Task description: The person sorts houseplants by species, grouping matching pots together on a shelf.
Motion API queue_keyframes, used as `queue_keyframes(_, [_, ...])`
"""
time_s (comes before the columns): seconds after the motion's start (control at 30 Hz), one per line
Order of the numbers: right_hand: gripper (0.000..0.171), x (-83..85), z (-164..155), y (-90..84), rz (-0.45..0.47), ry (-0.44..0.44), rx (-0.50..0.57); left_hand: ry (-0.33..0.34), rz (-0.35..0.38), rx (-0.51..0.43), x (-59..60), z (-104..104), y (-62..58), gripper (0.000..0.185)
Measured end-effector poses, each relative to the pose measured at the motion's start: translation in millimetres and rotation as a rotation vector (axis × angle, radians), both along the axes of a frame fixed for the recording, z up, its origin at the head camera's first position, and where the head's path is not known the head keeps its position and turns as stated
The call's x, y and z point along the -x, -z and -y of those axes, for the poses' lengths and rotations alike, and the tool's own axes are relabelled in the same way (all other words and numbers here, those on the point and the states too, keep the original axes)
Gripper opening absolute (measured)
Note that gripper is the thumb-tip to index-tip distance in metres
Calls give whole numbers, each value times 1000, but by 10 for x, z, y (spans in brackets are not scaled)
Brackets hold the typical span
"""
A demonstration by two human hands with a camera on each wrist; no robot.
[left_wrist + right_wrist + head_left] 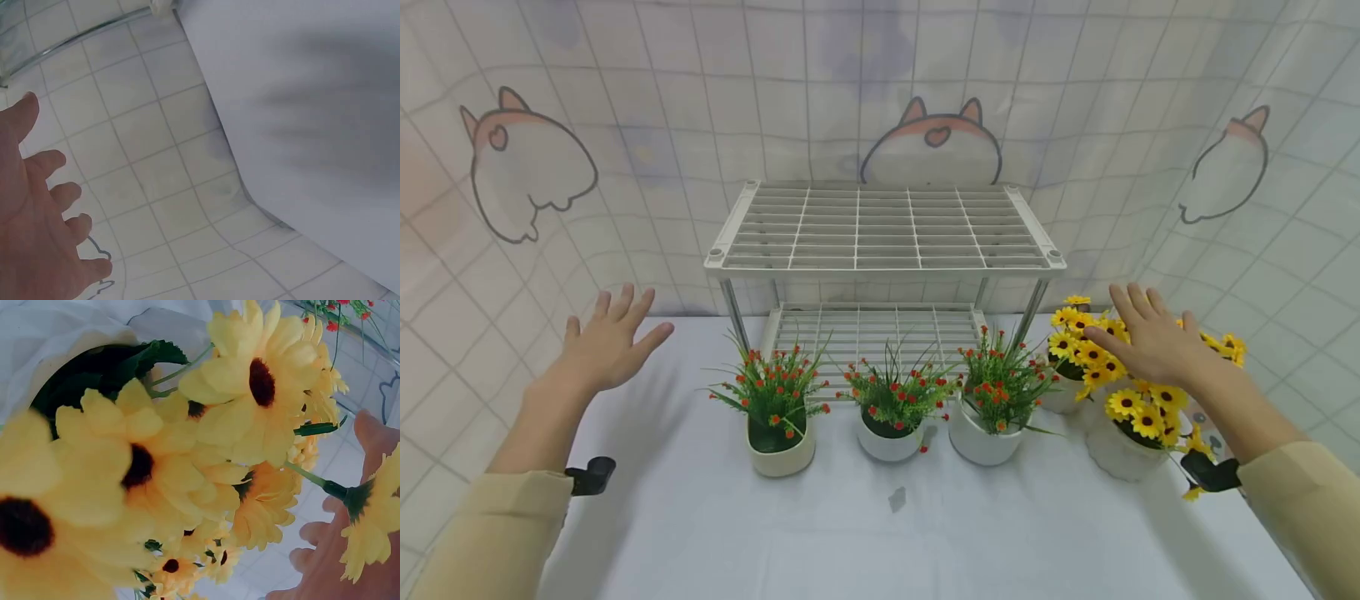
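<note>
Head view: yellow flowers stand below right hand.

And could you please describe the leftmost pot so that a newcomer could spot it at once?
Start from the white rack, then find the row of three red-flowered pots in front of it. The leftmost pot stands at the end nearest the left hand. Its cream colour sets it apart from the two whiter ones.

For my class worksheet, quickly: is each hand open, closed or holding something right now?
Left hand: open, holding nothing.
Right hand: open, empty, near the yellow flowers.
</note>
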State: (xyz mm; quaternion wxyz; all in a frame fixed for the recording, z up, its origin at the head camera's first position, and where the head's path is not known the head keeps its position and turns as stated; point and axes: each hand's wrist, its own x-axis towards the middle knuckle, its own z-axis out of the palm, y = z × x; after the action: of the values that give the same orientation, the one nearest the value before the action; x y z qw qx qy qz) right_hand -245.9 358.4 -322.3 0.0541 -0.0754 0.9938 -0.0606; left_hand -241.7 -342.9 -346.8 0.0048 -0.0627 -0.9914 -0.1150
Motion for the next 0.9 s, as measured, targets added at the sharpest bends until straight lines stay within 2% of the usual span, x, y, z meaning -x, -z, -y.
queue_keyframes(0.23, [89, -59, 76, -12, -72, -69, 80, 17, 1, -34, -7, -66, -40, 80])
queue_keyframes(0.47, [82, -256, 220, 43, -202, -157, 211, 35, -47, -26, -43, -189, -76, 80])
queue_keyframes(0.57, [75, -343, 281, 80, -270, -189, 272, 45, -86, -40, -73, -269, -117, 78])
queue_keyframes(0.7, [62, -476, 376, 153, -395, -244, 345, 65, -176, -88, -122, -406, -180, 72])
queue_keyframes(0.8, [56, -578, 451, 231, -466, -285, 392, 78, -238, -150, -158, -512, -214, 67])
queue_keyframes(0.9, [52, -677, 527, 315, -504, -310, 429, 81, -269, -238, -188, -601, -235, 66])
